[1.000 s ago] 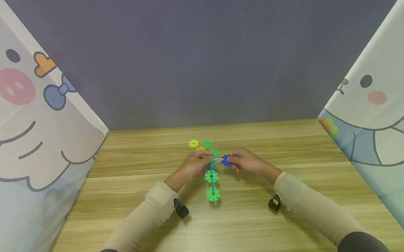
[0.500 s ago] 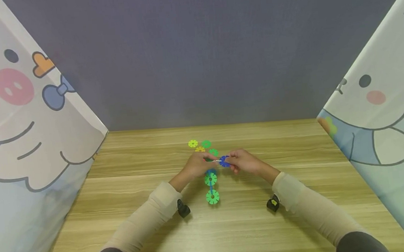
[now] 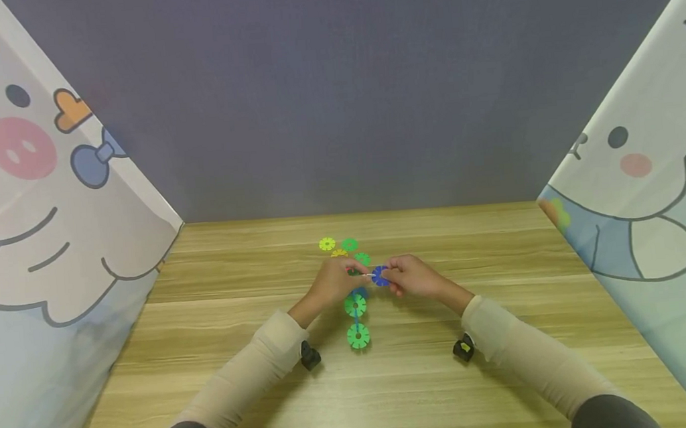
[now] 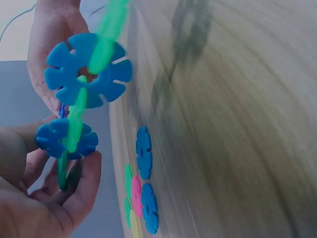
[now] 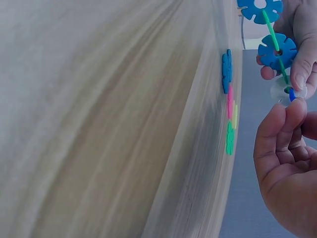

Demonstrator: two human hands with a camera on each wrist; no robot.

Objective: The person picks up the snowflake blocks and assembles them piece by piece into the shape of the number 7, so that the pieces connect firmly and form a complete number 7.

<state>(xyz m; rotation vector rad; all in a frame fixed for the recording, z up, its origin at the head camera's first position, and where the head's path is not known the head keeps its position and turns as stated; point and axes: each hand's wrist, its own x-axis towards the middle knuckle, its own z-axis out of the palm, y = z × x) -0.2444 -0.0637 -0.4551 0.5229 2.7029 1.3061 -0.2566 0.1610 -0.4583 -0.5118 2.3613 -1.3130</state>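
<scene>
My left hand point(image 3: 335, 283) grips the far end of a chain of slotted plastic discs. Two green discs point(image 3: 358, 336) hang toward me, joined by light blue discs point(image 4: 89, 69) that look edge-on from the head. At the held end sits a whitish translucent disc point(image 5: 278, 90), partly covered by the left fingers. My right hand point(image 3: 417, 278) pinches a dark blue disc point(image 3: 379, 276) between thumb and fingers. Its left edge meets the white disc; how deep the slots sit together cannot be made out. Both wrist views show the chain raised above the table.
Loose discs lie just beyond the hands on the wooden table point(image 3: 260, 395): a yellow-green disc point(image 3: 327, 243), green discs point(image 3: 349, 244), a yellow-orange disc point(image 3: 339, 252), a pink disc point(image 4: 136, 195) and blue discs point(image 4: 143, 152). A grey panel point(image 3: 346, 106) stands behind.
My hands have come closer together, the dark blue disc moving left against the white disc. The white disc now shows edge-on. The chain's near end has shifted slightly toward me and left.
</scene>
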